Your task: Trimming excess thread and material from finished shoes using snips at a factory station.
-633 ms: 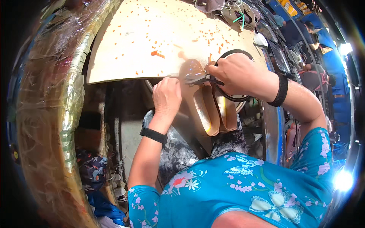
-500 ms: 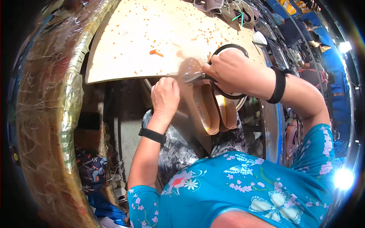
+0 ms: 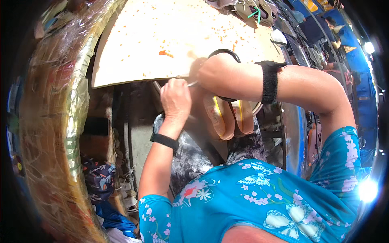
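Note:
My right hand is closed round a large pair of scissors with black loop handles, at the near edge of the table. A bright sliver, seemingly the blade, points left to the fingers of my left hand. That hand is closed in a pinch; what lies in its fingers is hidden. Below my right hand, over my lap, are two tan shoes, the left shoe and the right shoe, their open ends towards me. Their far ends are hidden behind my right hand and in blur.
Small orange scraps and one longer orange piece lie on the pale tabletop. Grey-brown shoes with a green tie sit at its far right corner. A tape-wrapped carton walls off the left. Another person is at far right.
My right hand and the scissors have shifted left, towards my left hand, and the wrist has turned. The left hand has stayed nearly still.

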Demonstrator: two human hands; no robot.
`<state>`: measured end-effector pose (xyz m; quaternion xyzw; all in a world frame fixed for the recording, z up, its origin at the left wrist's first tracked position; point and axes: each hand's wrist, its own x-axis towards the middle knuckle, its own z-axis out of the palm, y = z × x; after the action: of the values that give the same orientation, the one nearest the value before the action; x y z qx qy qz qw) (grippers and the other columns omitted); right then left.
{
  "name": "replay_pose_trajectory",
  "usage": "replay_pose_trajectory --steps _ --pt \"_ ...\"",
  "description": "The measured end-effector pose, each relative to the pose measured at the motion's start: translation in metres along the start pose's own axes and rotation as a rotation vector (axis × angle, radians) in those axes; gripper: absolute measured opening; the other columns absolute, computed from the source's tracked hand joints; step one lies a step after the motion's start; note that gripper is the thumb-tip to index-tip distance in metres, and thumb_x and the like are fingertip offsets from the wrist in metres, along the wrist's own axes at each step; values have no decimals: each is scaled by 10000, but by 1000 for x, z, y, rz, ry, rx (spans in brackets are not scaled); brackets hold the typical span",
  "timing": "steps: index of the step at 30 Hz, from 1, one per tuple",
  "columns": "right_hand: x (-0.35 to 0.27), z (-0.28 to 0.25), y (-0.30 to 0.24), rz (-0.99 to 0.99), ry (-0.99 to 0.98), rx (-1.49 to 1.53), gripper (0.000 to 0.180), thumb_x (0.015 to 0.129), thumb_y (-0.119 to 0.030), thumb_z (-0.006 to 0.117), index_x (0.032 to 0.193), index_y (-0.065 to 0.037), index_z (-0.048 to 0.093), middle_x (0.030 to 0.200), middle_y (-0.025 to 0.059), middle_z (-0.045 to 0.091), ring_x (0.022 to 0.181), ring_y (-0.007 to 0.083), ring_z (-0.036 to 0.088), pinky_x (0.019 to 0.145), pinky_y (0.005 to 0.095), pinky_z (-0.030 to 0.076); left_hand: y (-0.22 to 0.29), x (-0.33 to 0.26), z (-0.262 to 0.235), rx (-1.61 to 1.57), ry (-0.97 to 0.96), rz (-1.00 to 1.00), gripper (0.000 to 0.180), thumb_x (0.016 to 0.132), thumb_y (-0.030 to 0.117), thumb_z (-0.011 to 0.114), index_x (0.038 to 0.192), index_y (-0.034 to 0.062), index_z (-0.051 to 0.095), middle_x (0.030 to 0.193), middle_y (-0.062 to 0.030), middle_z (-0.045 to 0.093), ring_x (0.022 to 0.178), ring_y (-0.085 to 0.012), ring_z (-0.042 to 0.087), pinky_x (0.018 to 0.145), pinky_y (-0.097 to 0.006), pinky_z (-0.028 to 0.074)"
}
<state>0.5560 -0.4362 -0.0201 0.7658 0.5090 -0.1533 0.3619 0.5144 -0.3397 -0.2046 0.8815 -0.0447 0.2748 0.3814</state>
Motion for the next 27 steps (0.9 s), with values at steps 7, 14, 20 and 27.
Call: replay_pose_trajectory --steps 7,14,20,27 --pt "-85 92 16 354 379 702 314 690 -121 698 974 -45 590 759 127 617 708 254 625 653 324 498 -18 -5 -97 306 -614 -301 374 888 376 519 809 21 610 835 -196 618 810 -399 578 688 -466 462" --pt "-143 200 -40 899 637 1863 419 740 -172 744 1091 -23 570 694 9 592 553 73 526 510 222 412 15 -31 -156 138 -479 -247 158 829 -26 480 931 -7 599 880 -164 607 716 -289 614 668 -364 495" --pt "-115 227 -83 701 848 2438 495 771 -170 726 1169 20 503 744 52 611 501 84 537 431 227 432 137 24 -39 -150 -878 -524 435 873 321 576 1027 -85 595 766 -156 662 721 -199 661 635 -315 507" --pt "-135 233 -87 563 930 2721 545 801 -184 670 1254 -16 416 720 64 600 434 95 513 349 199 372 112 10 10 321 -572 -67 302 825 209 515 690 -59 555 717 -285 586 732 -438 592 663 -488 461"
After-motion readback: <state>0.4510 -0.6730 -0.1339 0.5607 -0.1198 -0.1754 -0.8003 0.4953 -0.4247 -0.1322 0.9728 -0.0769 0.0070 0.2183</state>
